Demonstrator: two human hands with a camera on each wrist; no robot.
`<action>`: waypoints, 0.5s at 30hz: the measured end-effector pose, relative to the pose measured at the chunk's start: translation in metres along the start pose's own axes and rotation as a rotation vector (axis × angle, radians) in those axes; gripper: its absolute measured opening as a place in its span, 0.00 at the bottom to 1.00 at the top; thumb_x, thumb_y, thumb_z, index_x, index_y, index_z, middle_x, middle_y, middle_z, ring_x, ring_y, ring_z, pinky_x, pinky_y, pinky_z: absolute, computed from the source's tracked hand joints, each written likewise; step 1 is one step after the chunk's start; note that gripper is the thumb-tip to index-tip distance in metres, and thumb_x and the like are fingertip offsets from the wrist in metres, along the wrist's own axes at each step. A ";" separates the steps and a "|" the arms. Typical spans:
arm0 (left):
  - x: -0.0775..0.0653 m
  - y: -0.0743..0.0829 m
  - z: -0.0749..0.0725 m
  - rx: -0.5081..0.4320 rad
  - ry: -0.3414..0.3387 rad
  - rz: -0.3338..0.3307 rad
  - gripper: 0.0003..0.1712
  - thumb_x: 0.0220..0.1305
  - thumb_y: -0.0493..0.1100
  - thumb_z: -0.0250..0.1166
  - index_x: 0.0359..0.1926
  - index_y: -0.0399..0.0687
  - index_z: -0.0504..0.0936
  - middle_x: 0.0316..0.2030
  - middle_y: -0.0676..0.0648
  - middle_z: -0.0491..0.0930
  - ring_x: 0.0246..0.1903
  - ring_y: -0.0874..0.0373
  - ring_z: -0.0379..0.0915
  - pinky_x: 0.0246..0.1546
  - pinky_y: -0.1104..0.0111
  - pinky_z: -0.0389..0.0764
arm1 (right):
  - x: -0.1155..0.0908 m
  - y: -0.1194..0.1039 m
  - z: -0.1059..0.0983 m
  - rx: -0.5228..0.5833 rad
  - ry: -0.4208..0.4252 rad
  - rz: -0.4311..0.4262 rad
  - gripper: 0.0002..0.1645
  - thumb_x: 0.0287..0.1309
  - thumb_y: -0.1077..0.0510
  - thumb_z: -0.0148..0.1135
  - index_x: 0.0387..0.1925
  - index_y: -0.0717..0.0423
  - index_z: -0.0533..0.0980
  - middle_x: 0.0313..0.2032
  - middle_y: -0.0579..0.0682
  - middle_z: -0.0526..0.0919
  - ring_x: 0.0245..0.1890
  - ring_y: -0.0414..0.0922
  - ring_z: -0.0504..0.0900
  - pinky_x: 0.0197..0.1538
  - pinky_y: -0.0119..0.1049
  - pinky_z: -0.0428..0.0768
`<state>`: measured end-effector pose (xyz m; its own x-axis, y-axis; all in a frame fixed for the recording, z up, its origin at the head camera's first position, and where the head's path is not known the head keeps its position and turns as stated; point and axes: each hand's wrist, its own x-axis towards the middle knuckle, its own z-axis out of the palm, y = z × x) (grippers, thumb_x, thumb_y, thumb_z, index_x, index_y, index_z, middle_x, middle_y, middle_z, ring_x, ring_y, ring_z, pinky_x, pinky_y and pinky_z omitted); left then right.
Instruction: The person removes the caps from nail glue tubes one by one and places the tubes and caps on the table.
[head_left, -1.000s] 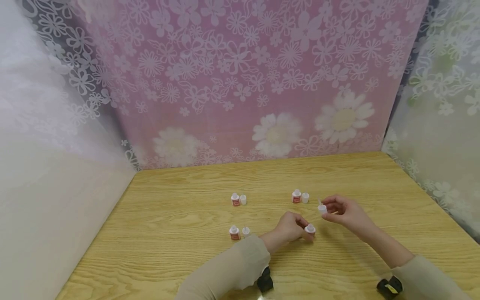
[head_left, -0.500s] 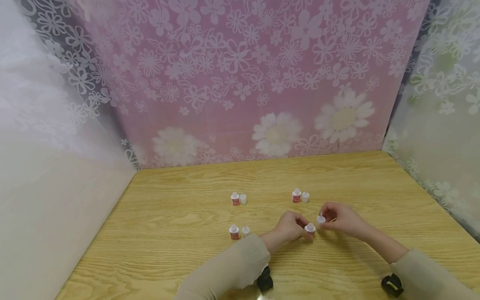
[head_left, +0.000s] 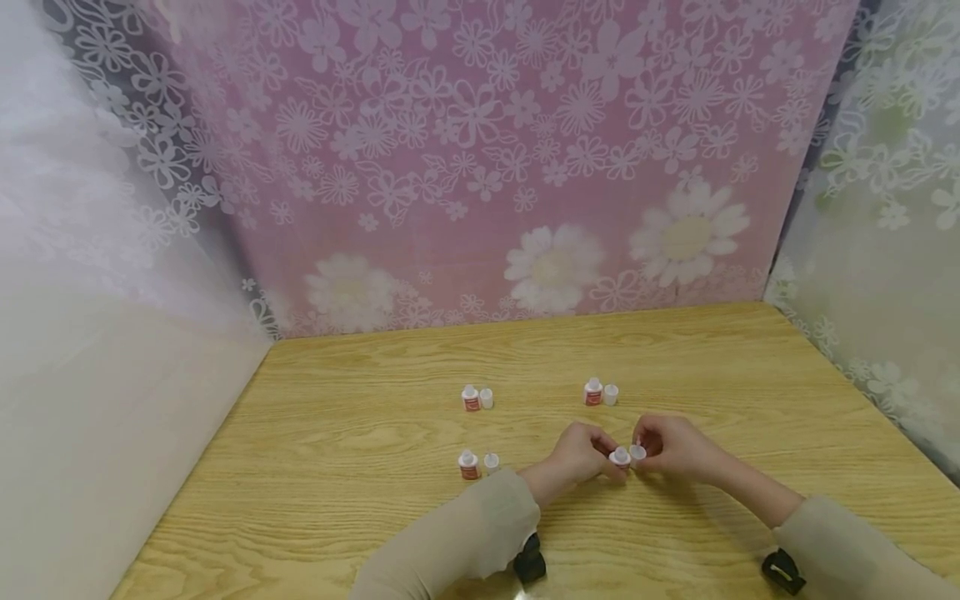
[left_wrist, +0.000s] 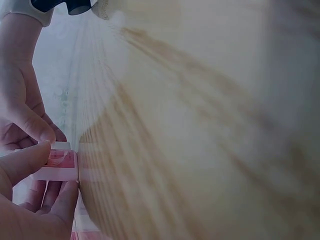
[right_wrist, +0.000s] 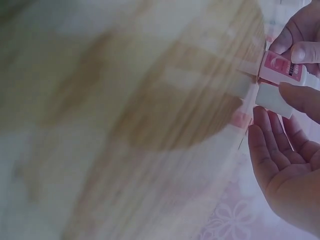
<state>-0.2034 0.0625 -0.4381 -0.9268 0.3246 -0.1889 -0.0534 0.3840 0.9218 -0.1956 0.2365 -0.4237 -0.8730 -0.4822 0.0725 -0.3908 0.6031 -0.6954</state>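
My left hand (head_left: pixel 581 454) grips a small white bottle (head_left: pixel 620 457) with a red label, which stands upright on the wooden table. In the left wrist view, thumb and fingers hold that bottle (left_wrist: pixel 62 173) from two sides. Right beside it, my right hand (head_left: pixel 678 450) pinches a white cap (head_left: pixel 637 452), open side up, close to the tabletop. The right wrist view shows the cap (right_wrist: pixel 273 99) between thumb and fingers, next to the labelled bottle (right_wrist: pixel 283 68). The bottle's neck has no cap on it.
Two similar bottles stand at the left, a rear one (head_left: pixel 470 398) and a front one (head_left: pixel 468 465), with caps (head_left: pixel 487 398) beside them. Another bottle (head_left: pixel 593 392) and its cap (head_left: pixel 611 394) stand behind my hands. Patterned curtains (head_left: pixel 480 167) enclose the table (head_left: pixel 360 467).
My right hand has brought the cap down and to the left, from above the table to beside the bottle. My left hand has stayed in place on the bottle.
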 end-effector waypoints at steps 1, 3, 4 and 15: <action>0.000 0.000 0.000 0.002 0.001 -0.002 0.13 0.32 0.26 0.73 0.20 0.42 0.80 0.16 0.53 0.76 0.18 0.65 0.69 0.21 0.74 0.69 | 0.000 0.000 0.001 -0.004 -0.002 -0.006 0.13 0.40 0.64 0.68 0.25 0.57 0.70 0.23 0.44 0.75 0.24 0.35 0.74 0.27 0.30 0.73; -0.001 0.001 0.000 0.009 0.003 -0.006 0.13 0.33 0.26 0.73 0.21 0.42 0.80 0.17 0.53 0.76 0.19 0.65 0.69 0.21 0.74 0.69 | 0.001 0.001 0.002 -0.014 -0.009 -0.014 0.13 0.40 0.64 0.68 0.25 0.56 0.71 0.22 0.43 0.75 0.24 0.35 0.73 0.27 0.30 0.73; -0.001 0.002 0.000 0.007 0.004 -0.008 0.13 0.33 0.27 0.73 0.22 0.42 0.80 0.18 0.54 0.76 0.20 0.65 0.69 0.22 0.74 0.70 | 0.001 0.002 0.002 -0.013 -0.014 -0.015 0.13 0.40 0.64 0.68 0.25 0.56 0.71 0.22 0.43 0.75 0.24 0.35 0.73 0.27 0.30 0.73; -0.010 0.013 -0.013 -0.012 0.024 0.016 0.24 0.34 0.31 0.74 0.38 0.44 0.79 0.36 0.54 0.77 0.41 0.60 0.70 0.40 0.69 0.71 | -0.003 -0.002 -0.005 -0.050 -0.042 -0.032 0.18 0.40 0.70 0.62 0.38 0.64 0.70 0.31 0.48 0.75 0.32 0.43 0.75 0.33 0.36 0.75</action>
